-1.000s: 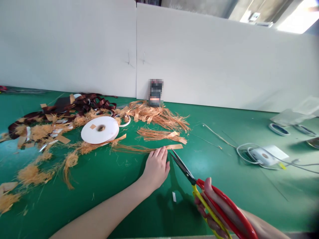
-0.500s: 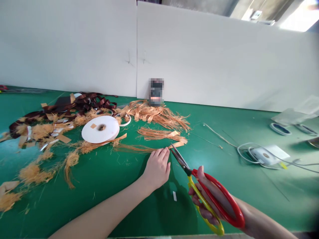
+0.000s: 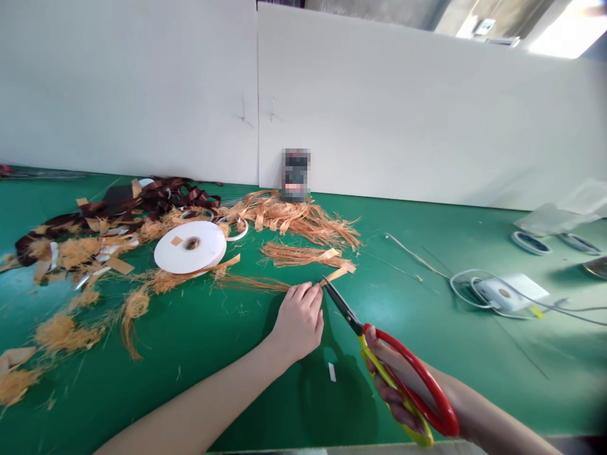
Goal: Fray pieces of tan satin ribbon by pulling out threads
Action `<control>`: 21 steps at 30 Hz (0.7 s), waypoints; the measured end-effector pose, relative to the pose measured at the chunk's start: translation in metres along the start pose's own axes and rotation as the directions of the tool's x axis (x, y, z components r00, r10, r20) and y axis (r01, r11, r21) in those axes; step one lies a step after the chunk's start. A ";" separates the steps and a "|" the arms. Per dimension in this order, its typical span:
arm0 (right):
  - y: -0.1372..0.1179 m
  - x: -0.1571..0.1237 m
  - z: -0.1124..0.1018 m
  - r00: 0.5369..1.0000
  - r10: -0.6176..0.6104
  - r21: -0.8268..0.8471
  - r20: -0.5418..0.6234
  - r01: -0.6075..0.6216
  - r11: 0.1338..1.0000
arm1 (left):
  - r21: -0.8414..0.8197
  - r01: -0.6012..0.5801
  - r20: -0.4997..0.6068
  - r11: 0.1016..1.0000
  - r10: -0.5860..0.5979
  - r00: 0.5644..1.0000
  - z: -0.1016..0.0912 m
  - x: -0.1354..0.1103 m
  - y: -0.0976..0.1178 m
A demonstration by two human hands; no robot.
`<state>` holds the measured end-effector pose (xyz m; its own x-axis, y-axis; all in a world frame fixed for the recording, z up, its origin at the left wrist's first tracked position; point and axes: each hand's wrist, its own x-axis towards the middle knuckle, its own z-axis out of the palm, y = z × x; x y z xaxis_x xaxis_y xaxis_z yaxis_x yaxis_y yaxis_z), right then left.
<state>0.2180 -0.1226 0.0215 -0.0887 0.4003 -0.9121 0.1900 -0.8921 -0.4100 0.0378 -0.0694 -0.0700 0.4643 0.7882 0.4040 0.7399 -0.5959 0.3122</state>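
Observation:
My right hand is wrapped round the scissors, which have one red and one yellow handle. Their blades are together, tips at the fingertips of my left hand. That hand has its fingers pressed together, palm down, on a tan ribbon. One flat end of the ribbon shows to the right of the fingers; frayed threads run out to the left. The part under the fingers is hidden. Just beyond lies a short bundle of frayed ribbon.
A white ribbon spool lies left, beside tangled brown ribbon and fibre scraps. A larger frayed pile sits behind, near a pixelated upright object. Rightward are a white box with cables and ribbon rolls.
The scissors' blades and handles have come together at the ribbon beside my left fingers. The ribbon's flat end has tilted a little. My left hand stays in place.

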 end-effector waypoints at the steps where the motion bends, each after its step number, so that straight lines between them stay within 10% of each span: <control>1: 0.000 -0.001 0.000 1.000 -0.007 -0.007 -0.001 0.007 1.000 | 0.000 -0.002 -0.003 1.000 0.002 1.000 0.000 0.000 0.000; 21: 0.035 0.003 -0.043 0.953 0.031 0.098 0.302 -0.063 0.993 | 0.078 0.014 0.044 0.997 -0.018 0.999 0.004 0.002 -0.002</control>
<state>0.2661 -0.1442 0.0045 -0.3738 0.2907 -0.8808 0.0989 -0.9317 -0.3495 0.0394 -0.0665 -0.0733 0.4720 0.8048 0.3600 0.7821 -0.5707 0.2503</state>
